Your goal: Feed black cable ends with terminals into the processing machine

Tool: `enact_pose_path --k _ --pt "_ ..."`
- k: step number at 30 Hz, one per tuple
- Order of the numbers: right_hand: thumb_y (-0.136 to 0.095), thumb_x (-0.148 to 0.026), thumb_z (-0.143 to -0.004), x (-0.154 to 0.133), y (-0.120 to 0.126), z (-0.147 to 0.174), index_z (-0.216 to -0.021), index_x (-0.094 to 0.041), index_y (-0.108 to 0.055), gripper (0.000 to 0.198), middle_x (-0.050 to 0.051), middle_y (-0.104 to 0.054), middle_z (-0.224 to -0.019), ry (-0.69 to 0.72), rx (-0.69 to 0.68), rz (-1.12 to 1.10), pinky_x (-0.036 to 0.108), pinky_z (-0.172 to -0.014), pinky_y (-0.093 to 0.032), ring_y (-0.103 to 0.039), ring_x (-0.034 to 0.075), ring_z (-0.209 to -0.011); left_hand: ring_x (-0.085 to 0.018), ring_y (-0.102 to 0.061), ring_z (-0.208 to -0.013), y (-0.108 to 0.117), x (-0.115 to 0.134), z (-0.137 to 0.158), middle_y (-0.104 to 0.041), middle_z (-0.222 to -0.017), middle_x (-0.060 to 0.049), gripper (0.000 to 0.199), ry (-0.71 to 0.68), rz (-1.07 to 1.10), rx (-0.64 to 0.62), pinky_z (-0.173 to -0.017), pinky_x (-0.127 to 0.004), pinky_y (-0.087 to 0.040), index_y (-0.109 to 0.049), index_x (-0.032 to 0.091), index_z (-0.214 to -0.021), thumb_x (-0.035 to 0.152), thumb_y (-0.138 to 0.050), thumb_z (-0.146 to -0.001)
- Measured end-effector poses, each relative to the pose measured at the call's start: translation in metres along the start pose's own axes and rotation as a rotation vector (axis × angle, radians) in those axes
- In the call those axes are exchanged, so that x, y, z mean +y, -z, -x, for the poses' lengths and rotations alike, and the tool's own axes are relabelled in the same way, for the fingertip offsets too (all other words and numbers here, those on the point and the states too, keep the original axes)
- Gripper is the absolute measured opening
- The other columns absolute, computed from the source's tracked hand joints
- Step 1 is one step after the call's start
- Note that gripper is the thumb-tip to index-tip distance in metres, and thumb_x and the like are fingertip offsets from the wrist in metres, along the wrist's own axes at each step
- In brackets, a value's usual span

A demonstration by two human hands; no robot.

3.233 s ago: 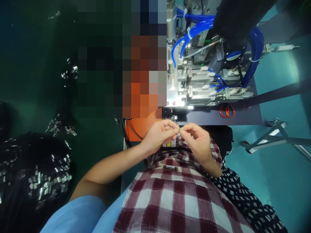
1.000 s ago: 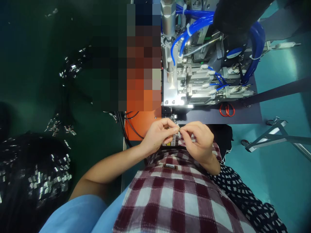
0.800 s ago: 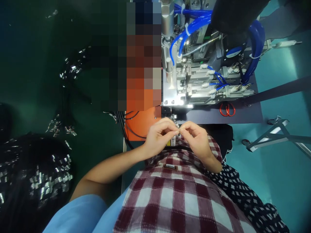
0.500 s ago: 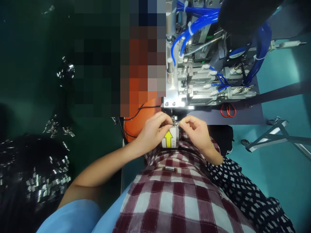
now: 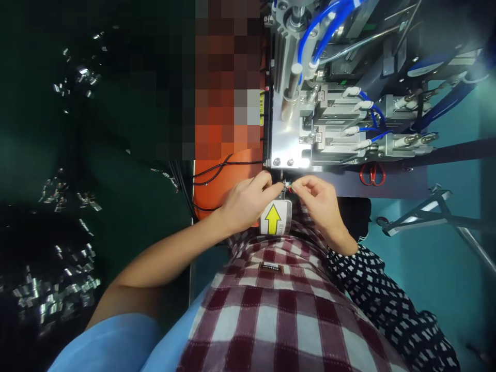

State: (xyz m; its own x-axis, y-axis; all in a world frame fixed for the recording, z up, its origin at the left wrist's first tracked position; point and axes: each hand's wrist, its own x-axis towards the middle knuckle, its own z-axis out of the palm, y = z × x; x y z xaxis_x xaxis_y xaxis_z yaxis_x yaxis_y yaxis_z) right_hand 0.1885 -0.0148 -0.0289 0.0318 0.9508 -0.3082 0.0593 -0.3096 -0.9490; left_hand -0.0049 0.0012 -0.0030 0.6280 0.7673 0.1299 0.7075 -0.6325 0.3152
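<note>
A small shiny metal piece (image 5: 287, 184), its details too small to make out, is between my fingertips at the machine's front edge. My left hand (image 5: 250, 202) reaches it from the left, thumb and forefinger closed in a pinch. From the right, my right hand (image 5: 320, 202) pinches the piece's other side between thumb and forefinger. Just below the fingers is a white plate (image 5: 283, 223) with a yellow arrow (image 5: 273, 219) pointing toward the machine.
The machine (image 5: 329, 113), with metal cylinders and blue air hoses (image 5: 329, 31), stands ahead. Red-handled scissors (image 5: 372, 175) lie on its dark base at right. Black cables (image 5: 211, 168) cross an orange surface (image 5: 232, 191). Dark bundles with shiny metal ends (image 5: 54, 294) fill the left.
Both hands have shifted slightly up and right, with the small metal piece between them closer to the machine's edge. The view has moved a little.
</note>
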Motion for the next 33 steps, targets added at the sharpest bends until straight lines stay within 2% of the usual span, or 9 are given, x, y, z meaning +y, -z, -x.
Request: enact_pose_path --k 3,8,15,19,25,33 --pt "-0.071 -0.035 -0.079 -0.0007 -0.0006 -0.0002 -0.071 -0.018 -0.064 0.02 -0.003 -0.055 -0.062 -0.001 0.006 -0.004 0.024 -0.051 -0.035 -0.044 0.01 -0.054 -0.016 -0.055 -0.069 -0.0001 -0.0016 -0.0002 -0.057 -0.084 -0.008 0.029 -0.009 -0.001 -0.016 -0.057 -0.025 -0.044 -0.068 0.017 -0.101 0.017 -0.039 -0.097" --pt "-0.072 -0.034 -0.078 -0.0023 -0.0004 -0.0005 -0.071 -0.018 -0.065 0.019 -0.002 -0.055 -0.062 -0.006 0.003 -0.002 0.025 -0.052 -0.036 -0.044 0.01 -0.055 -0.015 -0.055 -0.069 -0.0014 -0.0043 0.0006 -0.058 -0.084 -0.007 0.032 -0.059 -0.017 0.015 -0.056 -0.024 -0.043 -0.064 0.02 -0.118 0.017 -0.04 -0.097" --pt "-0.073 -0.036 -0.077 -0.0024 -0.0004 -0.0014 -0.071 -0.018 -0.065 0.021 -0.002 -0.055 -0.062 -0.021 0.01 0.004 0.025 -0.051 -0.036 -0.044 0.01 -0.054 -0.015 -0.054 -0.068 -0.0014 -0.0034 -0.0007 -0.057 -0.084 -0.007 0.031 -0.033 -0.044 -0.024 -0.055 -0.023 -0.043 -0.066 0.019 -0.113 0.022 -0.039 -0.098" --pt "-0.072 -0.037 -0.078 -0.0029 -0.0002 -0.0006 -0.072 -0.018 -0.065 0.021 -0.002 -0.056 -0.063 -0.008 0.004 0.013 0.025 -0.051 -0.036 -0.044 0.01 -0.055 -0.014 -0.054 -0.068 -0.0017 -0.0043 -0.0007 -0.057 -0.083 -0.007 0.032 -0.039 -0.037 -0.019 -0.056 -0.023 -0.044 -0.065 0.02 -0.116 0.023 -0.038 -0.098" --pt "-0.071 -0.034 -0.079 -0.0021 -0.0013 0.0003 -0.072 -0.019 -0.064 0.018 -0.002 -0.055 -0.064 -0.004 0.014 0.013 0.025 -0.052 -0.036 -0.044 0.01 -0.055 -0.015 -0.054 -0.067 -0.0007 -0.0029 -0.0015 -0.056 -0.082 -0.007 0.035 -0.045 -0.043 -0.011 -0.055 -0.024 -0.044 -0.067 0.018 -0.11 0.023 -0.034 -0.099" --pt "-0.07 -0.035 -0.08 -0.0036 -0.0028 0.0019 -0.073 -0.019 -0.063 0.019 -0.002 -0.055 -0.065 0.001 0.019 0.011 0.025 -0.052 -0.037 -0.044 0.01 -0.055 -0.014 -0.054 -0.067 -0.0018 -0.0022 -0.0006 -0.056 -0.084 -0.007 0.033 0.015 0.028 -0.027 -0.058 -0.024 -0.046 -0.066 0.019 -0.112 0.027 -0.037 -0.099"
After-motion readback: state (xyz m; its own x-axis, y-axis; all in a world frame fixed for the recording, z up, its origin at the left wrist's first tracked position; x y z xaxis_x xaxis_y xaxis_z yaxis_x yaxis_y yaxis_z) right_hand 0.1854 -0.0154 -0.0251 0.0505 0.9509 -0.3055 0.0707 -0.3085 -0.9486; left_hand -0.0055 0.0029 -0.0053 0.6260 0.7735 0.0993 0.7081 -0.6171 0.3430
